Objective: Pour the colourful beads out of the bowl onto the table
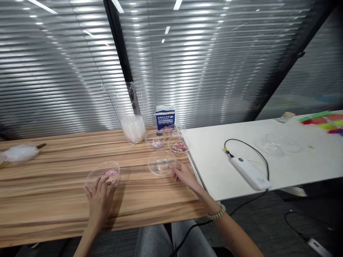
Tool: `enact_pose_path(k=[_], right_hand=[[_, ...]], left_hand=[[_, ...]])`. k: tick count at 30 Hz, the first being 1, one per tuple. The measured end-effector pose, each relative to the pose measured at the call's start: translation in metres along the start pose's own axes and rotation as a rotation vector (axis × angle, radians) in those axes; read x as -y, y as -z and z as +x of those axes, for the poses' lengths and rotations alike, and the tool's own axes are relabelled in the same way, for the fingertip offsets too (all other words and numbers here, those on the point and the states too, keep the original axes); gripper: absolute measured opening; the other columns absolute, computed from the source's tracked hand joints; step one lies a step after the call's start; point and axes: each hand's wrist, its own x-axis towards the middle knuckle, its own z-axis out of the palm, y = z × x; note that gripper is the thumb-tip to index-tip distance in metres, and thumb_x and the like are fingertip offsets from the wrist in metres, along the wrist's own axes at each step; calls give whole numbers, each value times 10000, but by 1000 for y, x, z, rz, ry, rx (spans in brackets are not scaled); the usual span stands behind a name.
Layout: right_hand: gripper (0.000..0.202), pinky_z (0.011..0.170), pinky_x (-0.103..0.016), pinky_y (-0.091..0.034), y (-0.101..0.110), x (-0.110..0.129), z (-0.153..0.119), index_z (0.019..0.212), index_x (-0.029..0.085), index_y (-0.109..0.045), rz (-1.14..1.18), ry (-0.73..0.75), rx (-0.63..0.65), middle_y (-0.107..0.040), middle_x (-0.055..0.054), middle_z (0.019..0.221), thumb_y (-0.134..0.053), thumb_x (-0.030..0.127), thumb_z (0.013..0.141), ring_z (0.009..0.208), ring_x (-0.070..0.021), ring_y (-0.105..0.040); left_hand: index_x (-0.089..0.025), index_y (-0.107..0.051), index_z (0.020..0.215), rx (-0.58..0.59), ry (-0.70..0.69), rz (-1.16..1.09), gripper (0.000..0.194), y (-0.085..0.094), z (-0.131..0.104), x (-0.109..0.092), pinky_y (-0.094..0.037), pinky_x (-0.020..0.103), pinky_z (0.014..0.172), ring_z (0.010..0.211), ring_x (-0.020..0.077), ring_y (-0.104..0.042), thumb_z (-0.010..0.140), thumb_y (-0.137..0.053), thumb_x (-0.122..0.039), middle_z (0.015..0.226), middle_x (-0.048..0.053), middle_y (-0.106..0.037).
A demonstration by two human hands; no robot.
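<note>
My left hand (99, 192) is curled over the near rim of a clear plastic bowl (92, 173), which has small pink pieces (111, 172) in it. At the right edge of another clear plastic bowl (154, 157), my right hand (184, 175) has its fingers pinched together. Something thin and grey-blue (162, 164) shows in that bowl; whether the fingers grip it or the rim I cannot tell. Just behind stand a bowl of multicoloured bits (179, 148) and a bowl with pale purple contents (156, 143). A further clear bowl (179, 129) is partly hidden.
A blue-and-white carton (165, 119) and a clear bag with white contents (133, 128) stand at the back. A wrapped white bundle (21, 152) lies far left. On the white table (211, 150) are a white power bank (250, 173) with a black cable and clear lids or bowls (278, 143).
</note>
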Motion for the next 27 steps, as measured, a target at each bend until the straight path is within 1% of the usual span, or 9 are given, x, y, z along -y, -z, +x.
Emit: enact_pose_path(k=[2,5,8,11,14,17,20,23,27], right_hand=[[372,416,-203,-437,-15,7,11,1044,127,-551,18,61,35,-626,5,606,-561,430,829,449,-116,-571],[437,511,-234,-513,-35,16,24,1203,132,-513,103,68,169,-696,-64,841,-574,369,840,643,-151,-657],[506,590,-286,-553,-44,16,32,1288,142,-498,68,126,202,-693,-93,971,-587,349,835,807,-196,-671],[456,649,-343,-563,-38,12,36,1232,128,-575,-73,241,137,-700,-103,960,-583,344,830,814,-221,-669],[334,741,-378,-554,-29,13,38,1109,131,-655,-214,368,24,-708,-117,968,-536,307,851,841,-227,-673],[275,789,-390,-542,-21,18,40,1027,141,-679,-373,566,-161,-700,-121,1005,-470,242,879,876,-223,-663],[280,921,-433,-479,-4,21,46,1014,156,-677,-587,823,-389,-697,-107,996,-426,167,890,968,-229,-624],[255,894,-411,-481,31,17,58,1006,165,-674,-744,961,-539,-696,-97,970,-452,150,881,961,-231,-596],[251,843,-411,-472,89,0,78,973,157,-670,-746,892,-825,-692,-105,927,-434,210,904,896,-230,-584]], left_hand=[[-166,-576,855,5,-43,-41,300,-8,5,2,-147,696,1025,1194,329,-484,949,-360,-352,1154,142,-629],[-180,-591,869,11,-122,-72,250,-15,15,-2,-125,667,1052,1187,303,-497,946,-388,-305,1144,117,-639],[-177,-590,1023,-6,-159,-55,240,-19,24,-8,-115,659,1065,1197,302,-496,945,-400,-300,1167,119,-630],[-133,-512,1208,-72,-156,-15,340,-21,29,-17,-149,645,1070,1189,306,-510,944,-409,-321,1211,164,-600],[-96,-491,1240,-113,-220,19,374,-26,32,-36,-180,602,1090,1210,305,-501,938,-430,-309,1234,196,-582],[-93,-499,1249,-21,-375,6,363,-34,42,-67,-179,549,1119,1258,284,-463,941,-420,-268,1279,175,-565],[-122,-485,1296,74,-464,0,375,-49,60,-96,-167,505,1142,1269,244,-457,949,-388,-222,1320,121,-549],[-131,-479,1325,161,-446,52,399,-64,80,-106,-206,504,1133,1237,247,-489,949,-365,-202,1308,121,-558],[-115,-486,1331,232,-317,149,441,-74,92,-96,-210,522,1130,1222,267,-499,907,-364,-118,1292,149,-562]])
